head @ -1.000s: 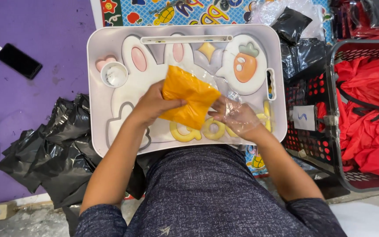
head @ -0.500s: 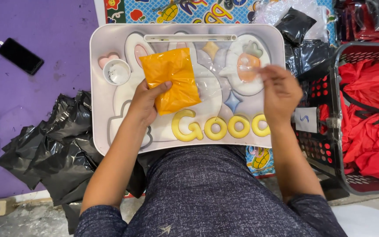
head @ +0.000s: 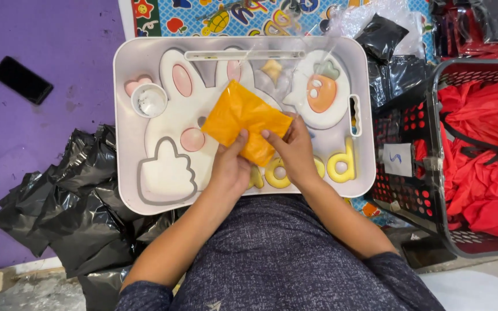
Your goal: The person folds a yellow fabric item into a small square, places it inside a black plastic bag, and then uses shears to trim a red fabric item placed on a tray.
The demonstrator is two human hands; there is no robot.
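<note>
A folded orange cloth (head: 243,118) in a clear plastic bag lies tilted on a white lap tray (head: 131,75) printed with a rabbit, a carrot and yellow letters. My left hand (head: 230,167) grips the cloth's lower edge, thumb on top. My right hand (head: 293,151) holds the lower right corner of the same cloth. The clear bag's open end (head: 295,43) stretches up over the tray's far part.
A small round white cup recess (head: 149,99) sits in the tray's left part. Black plastic bags (head: 67,196) are heaped at the left. A black phone (head: 22,79) with a white cable lies on the purple mat. A black basket (head: 433,173) of red cloth stands at the right.
My right hand came back from the tray's right side and took hold of the orange cloth beside my left hand. The cloth has turned and shifted slightly right.
</note>
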